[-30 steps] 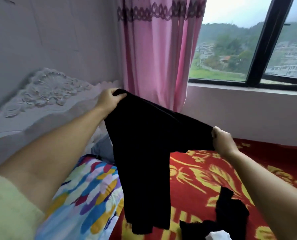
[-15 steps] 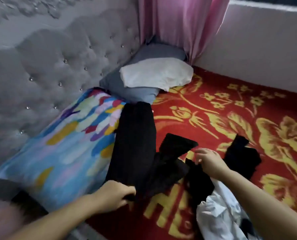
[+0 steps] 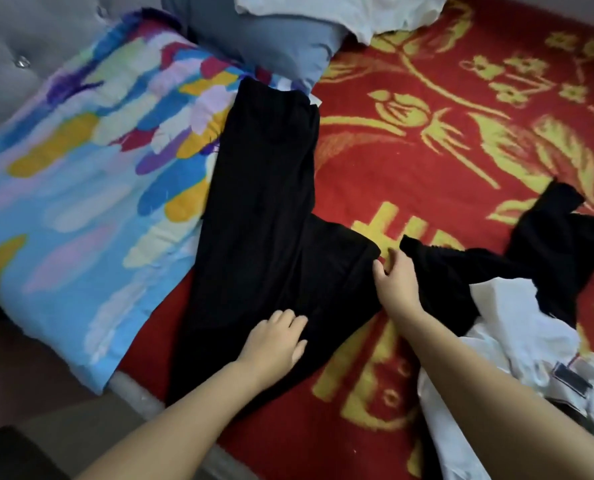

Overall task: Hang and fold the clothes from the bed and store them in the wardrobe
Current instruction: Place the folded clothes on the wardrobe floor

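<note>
Flat on the red-and-gold blanket [image 3: 427,161] lies a black garment [image 3: 264,216], one long part running up beside the colourful pillow [image 3: 80,174] and overlapping its edge, a shorter part bent off to the right. Resting on its lower part, the left hand [image 3: 274,341], palm down with fingers spread and relaxed, gripping nothing. At the tip of the shorter part, the right hand [image 3: 396,285], fingers slightly bent against the cloth edge; cannot tell whether pinching the fabric or only touching it. Hard to make out folds or seams in the black cloth, all one dark mass. Just right of that hand, a second black garment [image 3: 545,247], crumpled, partly under a white garment [image 3: 517,334] that runs off the lower right edge. Along the top, a grey pillow [image 3: 271,36] and more white cloth [image 3: 340,8], both cut off by the frame. At far left, a tufted grey headboard [image 3: 21,39], blurred.
</note>
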`<control>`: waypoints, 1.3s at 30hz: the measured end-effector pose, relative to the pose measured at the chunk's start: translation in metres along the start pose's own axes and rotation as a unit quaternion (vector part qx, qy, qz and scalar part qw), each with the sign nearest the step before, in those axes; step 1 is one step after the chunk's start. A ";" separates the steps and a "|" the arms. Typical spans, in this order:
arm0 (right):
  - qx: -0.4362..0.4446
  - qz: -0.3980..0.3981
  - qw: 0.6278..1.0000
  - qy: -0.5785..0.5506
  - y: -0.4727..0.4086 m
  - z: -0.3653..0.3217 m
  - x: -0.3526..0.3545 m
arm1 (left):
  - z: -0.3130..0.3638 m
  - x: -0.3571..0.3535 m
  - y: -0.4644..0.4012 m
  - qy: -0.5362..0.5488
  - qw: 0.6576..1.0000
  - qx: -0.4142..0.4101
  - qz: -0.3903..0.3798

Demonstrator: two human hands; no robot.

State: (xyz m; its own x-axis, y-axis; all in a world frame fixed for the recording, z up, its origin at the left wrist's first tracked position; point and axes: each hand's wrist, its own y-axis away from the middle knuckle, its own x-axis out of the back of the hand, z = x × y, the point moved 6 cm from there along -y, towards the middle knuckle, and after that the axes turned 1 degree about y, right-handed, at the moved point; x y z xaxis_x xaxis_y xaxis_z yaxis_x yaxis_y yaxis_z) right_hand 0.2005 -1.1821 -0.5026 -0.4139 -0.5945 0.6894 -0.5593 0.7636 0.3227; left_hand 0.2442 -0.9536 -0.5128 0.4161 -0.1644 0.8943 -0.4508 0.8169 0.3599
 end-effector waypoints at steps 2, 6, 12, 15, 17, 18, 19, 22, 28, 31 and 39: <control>-0.027 -0.052 0.998 0.031 -0.028 -0.006 -0.015 | 0.009 -0.010 -0.025 0.009 0.999 0.031 -0.006; -0.021 -0.070 0.985 0.155 -0.050 -0.011 -0.022 | 0.016 -0.022 -0.040 0.039 0.997 0.053 0.050; 0.021 -0.005 0.997 0.069 -0.002 0.021 0.008 | 0.030 -0.027 -0.009 0.115 0.983 -0.132 0.063; -0.006 -0.084 0.980 0.178 0.005 0.037 -0.017 | 0.026 -0.061 0.001 0.075 0.990 -0.094 -0.076; -0.074 -0.095 0.987 0.111 -0.001 0.037 -0.024 | 0.022 -0.063 0.005 0.085 0.990 -0.078 -0.076; -0.128 -0.102 0.985 0.058 -0.005 0.039 -0.026 | 0.020 -0.063 0.007 0.088 0.990 -0.082 -0.071; -0.165 -0.106 0.981 0.009 -0.009 0.042 -0.025 | 0.017 -0.062 0.013 0.082 0.990 -0.092 -0.068; -0.194 -0.050 0.971 -0.134 -0.004 0.033 0.003 | -0.011 -0.059 0.037 0.016 0.996 -0.073 -0.049; 0.056 -0.179 0.955 -0.232 0.039 -0.083 -0.006 | -0.065 -0.069 0.084 0.026 0.986 -0.038 -0.158; 0.205 -0.374 0.904 0.023 0.079 -0.118 -0.077 | -0.077 -0.032 0.081 0.051 0.998 -0.027 -0.035; 0.411 -0.373 0.650 0.519 0.156 -0.001 -0.141 | -0.136 -0.035 0.107 -0.150 0.981 -0.114 -0.054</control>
State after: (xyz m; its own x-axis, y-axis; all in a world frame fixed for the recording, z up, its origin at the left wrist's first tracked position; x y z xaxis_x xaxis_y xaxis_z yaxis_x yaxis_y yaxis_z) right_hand 0.1723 -0.9787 -0.5493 0.6618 0.0935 0.7438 -0.6977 -0.2863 0.6567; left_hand 0.2884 -0.7851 -0.5415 0.1851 -0.3848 0.9042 -0.2145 0.8821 0.4193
